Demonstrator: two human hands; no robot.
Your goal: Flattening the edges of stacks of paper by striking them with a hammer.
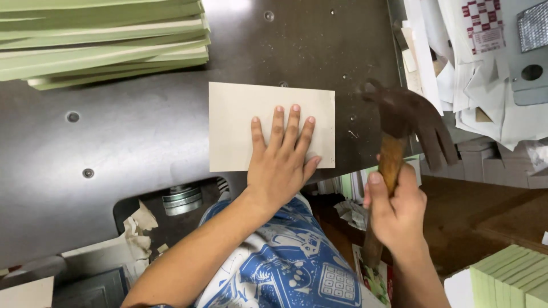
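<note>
Beige card [240, 117] is pinned flat on the dark surface [125, 142] by the open left hand [279, 165]. Hammer [399, 122] is raised at right, right hand [397, 211] grip clamped on its handle. A strike judged next: fingers need keeping clear.

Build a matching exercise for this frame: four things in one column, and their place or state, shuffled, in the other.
Things:
1. hammer
2. beige card
3. green sheet stack
4. white paper pile

Places or states:
A. top left of the dark metal table
B. pressed flat under the left hand
C. far right, in disorder
D. gripped by the right hand

Pairs: 1-D, 2-B, 3-A, 4-C
</note>
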